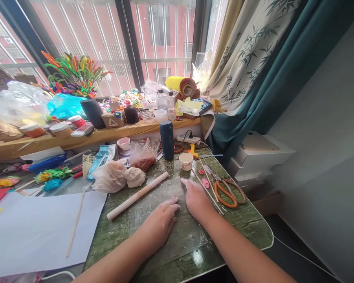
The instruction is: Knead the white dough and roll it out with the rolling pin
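Note:
My left hand [162, 220] rests low on the dusty table sheet [191, 232], its whitened fingers stretched out towards the right. Just across from it, my right hand [196, 199] lies on the same surface with a finger extended to the upper left. Neither hand shows anything held, though the undersides of the fingers are hidden. Beyond my left hand a pale rolling pin [138, 195] lies diagonally. A lump of whitish dough or clay [134, 177] sits behind the pin. A paper cup [186, 161] stands beyond my right hand.
Orange-handled scissors [228, 192] and thin sticks [208, 188] lie right of my right hand. A dark bottle [166, 140] stands at the back, near a plastic bag of reddish-brown material [144, 155]. White paper [41, 228] covers the left side. Craft supplies crowd the windowsill [135, 129].

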Available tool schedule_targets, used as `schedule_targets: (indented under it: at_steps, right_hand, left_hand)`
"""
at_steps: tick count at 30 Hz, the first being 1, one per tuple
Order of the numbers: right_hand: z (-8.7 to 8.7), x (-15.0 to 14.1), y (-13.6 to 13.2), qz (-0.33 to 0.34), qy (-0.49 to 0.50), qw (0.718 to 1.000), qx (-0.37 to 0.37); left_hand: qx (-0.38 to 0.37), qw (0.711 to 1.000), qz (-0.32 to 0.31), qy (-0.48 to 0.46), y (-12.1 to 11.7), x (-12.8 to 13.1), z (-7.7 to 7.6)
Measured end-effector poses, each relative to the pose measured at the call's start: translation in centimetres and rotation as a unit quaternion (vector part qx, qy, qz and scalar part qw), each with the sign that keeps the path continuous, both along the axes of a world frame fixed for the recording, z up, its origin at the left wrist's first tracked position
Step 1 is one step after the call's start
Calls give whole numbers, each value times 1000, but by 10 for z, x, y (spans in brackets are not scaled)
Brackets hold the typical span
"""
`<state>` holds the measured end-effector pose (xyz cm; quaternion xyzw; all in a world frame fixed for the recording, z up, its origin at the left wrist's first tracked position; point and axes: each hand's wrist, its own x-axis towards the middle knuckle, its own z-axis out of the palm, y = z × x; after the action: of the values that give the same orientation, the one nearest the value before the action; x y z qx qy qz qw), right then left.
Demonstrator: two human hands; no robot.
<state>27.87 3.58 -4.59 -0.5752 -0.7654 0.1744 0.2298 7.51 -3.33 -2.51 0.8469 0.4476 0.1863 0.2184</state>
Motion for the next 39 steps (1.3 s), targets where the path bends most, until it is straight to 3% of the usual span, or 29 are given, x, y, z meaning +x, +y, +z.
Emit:
schedule_targets:
  at_steps: [2,6,8,12,14,19,23,31,35,39]
  right_hand:
    - [1,0,0,-1,1,1000,3]
    - [2,0,-1,0,5,1000,5]
    - [1,0,-1,0,4,1000,3]
    - [-1,1,0,-3,1,1000,0]
    - [-1,1,0,-2,1,1000,1]
    - [1,2,1,4,7,1000,4]
    - [1,2,1,5,9,1000,1]
    - [0,1,0,5,1,1000,9]
    - [4,1,-1,4,5,1000,9]
    - [9,2,-2,1,10,1000,-1]
  left_hand:
    - [-8,999,28,-36,4,-4,1]
    - [-21,981,158,-109,18,-5,9]
    - [-11,983,148,-112,28,2,13]
    - [6,997,40,-66,44,22,16]
    - [9,999,18,-36,48,26,15]
    - [40,996,85,-2,46,20,19]
    - [42,997,58,11,41,14,21]
    - [44,998,38,-22,38,5,6]
    - [6,1000,12,-16,45,5,19]
    - [-61,994,75,-56,47,7,35]
